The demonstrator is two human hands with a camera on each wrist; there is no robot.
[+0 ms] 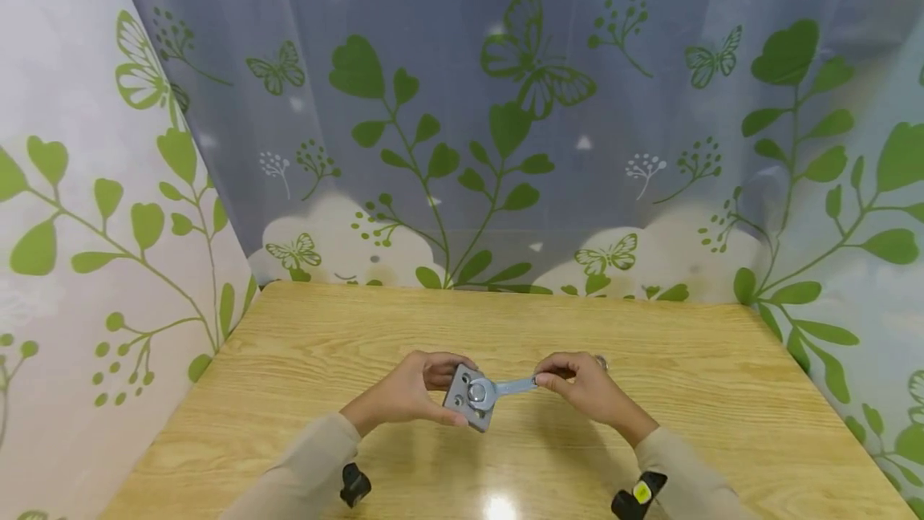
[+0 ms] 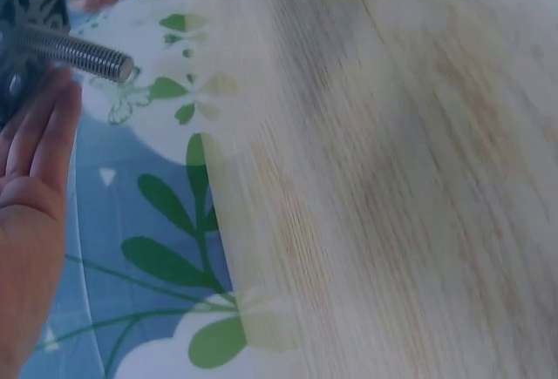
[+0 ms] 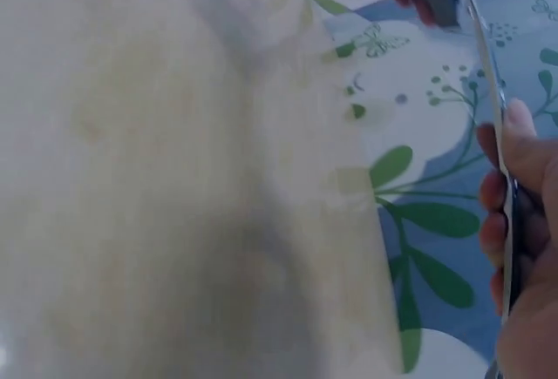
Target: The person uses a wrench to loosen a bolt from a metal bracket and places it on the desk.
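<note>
My left hand (image 1: 410, 393) grips a grey metal plate (image 1: 458, 401) by its edges, thumb at the near side and fingers behind. The plate has several holes, and a bolt (image 1: 476, 392) goes through it. In the left wrist view its threaded shank (image 2: 87, 55) sticks out of the plate's back. My right hand (image 1: 586, 386) holds a silver wrench (image 1: 514, 386) by the handle, thumb against fingers. One end of the wrench sits at the bolt head; the other shows beyond the right hand. Plate and wrench are held above the table.
A wood-grain table (image 1: 346, 327) lies under both hands. Behind it hangs a curtain (image 1: 447, 143) printed with green leaves and butterflies, with similar cloth (image 1: 108, 183) at the sides. Black wrist cameras (image 1: 354, 485) are strapped near both sleeves.
</note>
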